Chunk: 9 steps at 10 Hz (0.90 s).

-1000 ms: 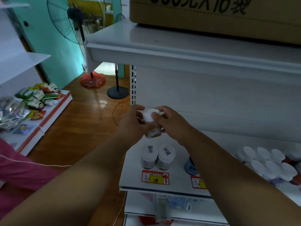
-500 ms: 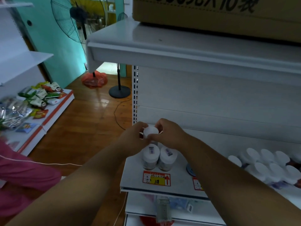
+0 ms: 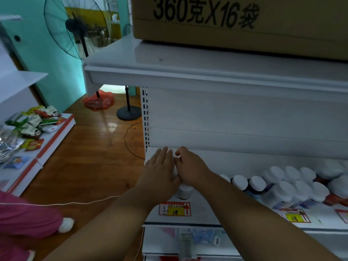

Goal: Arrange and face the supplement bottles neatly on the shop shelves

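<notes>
Both hands sit at the left end of the white shelf (image 3: 205, 213). My left hand (image 3: 160, 170) lies flat with straight fingers against the side of white-capped supplement bottles, which it mostly hides. My right hand (image 3: 190, 166) curls its fingers over a white bottle cap (image 3: 176, 160) beside it. Just below the hands, one small bottle (image 3: 183, 191) stands in front, above a red and yellow price tag (image 3: 175, 209). To the right, two dark bottles with white caps (image 3: 248, 183) stand by a cluster of several more white-capped bottles (image 3: 293, 185).
A large cardboard box (image 3: 244, 21) sits on the upper shelf (image 3: 188, 72) overhead. A standing fan (image 3: 79, 27) and a red bag (image 3: 99, 100) are on the wooden floor to the left. Snack packets (image 3: 32, 123) lie on a low shelf. A person in pink (image 3: 28, 221) is at the lower left.
Both hands carried the small bottle down and back onto the shelf behind the front bottles. My left hand has opened flat; my view shifted left and closer.
</notes>
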Tool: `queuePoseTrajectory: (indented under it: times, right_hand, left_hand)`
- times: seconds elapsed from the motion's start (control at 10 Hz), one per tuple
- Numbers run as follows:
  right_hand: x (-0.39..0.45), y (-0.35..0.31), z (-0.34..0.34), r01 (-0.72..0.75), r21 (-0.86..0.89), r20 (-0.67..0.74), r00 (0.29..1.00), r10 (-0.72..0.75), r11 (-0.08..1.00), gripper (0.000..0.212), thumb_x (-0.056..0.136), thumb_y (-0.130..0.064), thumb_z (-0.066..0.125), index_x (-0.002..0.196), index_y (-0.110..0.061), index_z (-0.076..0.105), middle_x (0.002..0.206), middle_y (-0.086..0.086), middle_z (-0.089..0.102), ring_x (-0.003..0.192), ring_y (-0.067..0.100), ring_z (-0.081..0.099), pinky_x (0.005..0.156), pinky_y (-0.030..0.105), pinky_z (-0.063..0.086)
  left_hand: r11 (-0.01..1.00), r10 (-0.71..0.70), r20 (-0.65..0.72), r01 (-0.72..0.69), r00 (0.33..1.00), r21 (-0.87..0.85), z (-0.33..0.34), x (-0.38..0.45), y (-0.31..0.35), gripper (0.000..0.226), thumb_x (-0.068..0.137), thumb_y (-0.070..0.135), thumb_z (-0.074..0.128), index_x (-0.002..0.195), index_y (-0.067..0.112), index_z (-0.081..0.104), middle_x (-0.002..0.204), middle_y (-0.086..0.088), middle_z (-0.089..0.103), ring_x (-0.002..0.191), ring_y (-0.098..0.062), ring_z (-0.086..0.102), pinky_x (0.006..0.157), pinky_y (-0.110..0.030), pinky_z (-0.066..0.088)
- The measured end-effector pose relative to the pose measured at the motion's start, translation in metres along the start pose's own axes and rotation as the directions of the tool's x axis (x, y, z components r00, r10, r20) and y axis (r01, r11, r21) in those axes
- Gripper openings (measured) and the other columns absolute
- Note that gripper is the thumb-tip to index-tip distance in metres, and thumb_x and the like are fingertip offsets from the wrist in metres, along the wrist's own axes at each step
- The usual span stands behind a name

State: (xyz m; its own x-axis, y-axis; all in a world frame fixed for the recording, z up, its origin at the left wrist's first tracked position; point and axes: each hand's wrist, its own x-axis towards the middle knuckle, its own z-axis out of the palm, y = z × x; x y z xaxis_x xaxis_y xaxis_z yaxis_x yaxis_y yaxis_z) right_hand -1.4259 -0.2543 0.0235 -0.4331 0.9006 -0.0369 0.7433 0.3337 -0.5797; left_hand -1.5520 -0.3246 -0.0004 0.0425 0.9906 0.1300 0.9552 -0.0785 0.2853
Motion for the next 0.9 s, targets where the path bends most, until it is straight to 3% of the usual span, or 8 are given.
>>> queuePoseTrajectory:
  times: [0.1, 0.2, 0.4, 0.5, 0.6, 0.7, 0.8, 0.9]
  right_hand:
    - [-0.011, 0.007, 0.004, -0.073, 0.069, -0.002, 0.997, 0.073, 0.995, 0.03, 0.1, -0.022, 0.038, 0.129, -0.016, 0.046, 0.115, 0.013, 0.062, 0.099, 0.023, 0.059, 0.079, 0.028, 0.043]
    - [-0.016, 0.011, 0.006, -0.09, 0.096, -0.002, 0.996, 0.09, 0.991, 0.029, 0.101, -0.021, 0.036, 0.127, -0.015, 0.048, 0.114, 0.013, 0.062, 0.097, 0.023, 0.059, 0.082, 0.032, 0.048]
    - [-0.017, 0.008, 0.004, -0.052, 0.045, -0.052, 0.997, 0.054, 0.998, 0.029, 0.102, -0.022, 0.035, 0.126, -0.013, 0.048, 0.122, 0.012, 0.058, 0.107, 0.023, 0.055, 0.086, 0.028, 0.042]
    - [-0.024, 0.007, -0.006, 0.0, 0.015, -0.167, 0.986, 0.002, 1.0, 0.029, 0.101, -0.021, 0.036, 0.126, -0.012, 0.049, 0.125, 0.01, 0.055, 0.11, 0.021, 0.053, 0.085, 0.024, 0.037]
    - [-0.045, 0.011, -0.03, 0.111, 0.005, -0.322, 0.941, -0.103, 0.994, 0.024, 0.101, -0.017, 0.038, 0.119, -0.01, 0.053, 0.115, 0.008, 0.057, 0.101, 0.019, 0.054, 0.077, 0.017, 0.03]
    - [-0.081, 0.028, -0.065, 0.159, 0.03, -0.454, 0.882, -0.128, 0.987, 0.018, 0.101, -0.015, 0.04, 0.107, -0.01, 0.056, 0.101, 0.005, 0.058, 0.087, 0.014, 0.051, 0.071, 0.016, 0.029]
    - [-0.124, 0.058, -0.109, 0.053, 0.054, -0.551, 0.834, -0.015, 0.997, 0.016, 0.1, -0.017, 0.043, 0.104, -0.012, 0.058, 0.098, 0.001, 0.059, 0.085, 0.011, 0.051, 0.073, 0.02, 0.036]
    - [-0.172, 0.092, -0.15, -0.018, 0.094, -0.642, 0.763, 0.074, 0.995, 0.011, 0.096, -0.02, 0.049, 0.098, -0.015, 0.059, 0.087, -0.001, 0.06, 0.078, 0.013, 0.055, 0.069, 0.025, 0.039]
  left_hand:
    - [0.994, 0.019, 0.078, -0.027, 0.997, 0.102, 0.006, 0.001, 0.004, 0.076, 0.096, 0.055, 0.019, 0.153, 0.009, 0.0, 0.161, -0.01, -0.005, 0.147, -0.024, -0.012, 0.12, -0.038, -0.004]
    - [0.989, 0.034, 0.102, -0.048, 0.994, 0.138, 0.006, 0.004, 0.0, 0.075, 0.095, 0.056, 0.015, 0.153, 0.01, 0.004, 0.162, -0.01, -0.003, 0.148, -0.024, -0.011, 0.121, -0.042, 0.007]
    - [0.984, 0.043, 0.111, -0.062, 0.993, 0.17, 0.0, 0.004, 0.002, 0.073, 0.096, 0.055, 0.015, 0.153, 0.01, 0.007, 0.162, -0.01, 0.002, 0.148, -0.024, -0.006, 0.12, -0.042, 0.009]
    - [0.985, 0.048, 0.034, -0.053, 0.998, 0.167, -0.012, -0.002, 0.01, 0.073, 0.096, 0.055, 0.015, 0.153, 0.01, 0.015, 0.161, -0.011, 0.009, 0.148, -0.025, 0.001, 0.12, -0.041, 0.007]
    - [0.988, 0.13, -0.104, -0.12, 0.986, 0.1, -0.031, -0.008, 0.034, 0.066, 0.092, 0.047, 0.026, 0.145, 0.008, 0.038, 0.15, -0.014, 0.037, 0.141, -0.03, 0.029, 0.117, -0.042, 0.021]
    - [0.97, 0.241, -0.188, -0.241, 0.952, 0.027, -0.037, -0.009, 0.077, 0.056, 0.092, 0.039, 0.031, 0.137, 0.01, 0.049, 0.137, -0.01, 0.05, 0.127, -0.028, 0.044, 0.11, -0.037, 0.028]
    - [0.932, 0.34, -0.17, -0.356, 0.925, -0.075, -0.028, -0.004, 0.127, 0.049, 0.098, 0.035, 0.035, 0.144, 0.018, 0.037, 0.144, -0.001, 0.04, 0.132, -0.018, 0.032, 0.108, -0.021, 0.01]
    - [0.895, 0.42, -0.132, -0.434, 0.898, -0.107, -0.023, 0.0, 0.184, 0.048, 0.097, 0.035, 0.039, 0.142, 0.021, 0.041, 0.142, 0.0, 0.043, 0.13, -0.019, 0.035, 0.107, -0.023, 0.017]
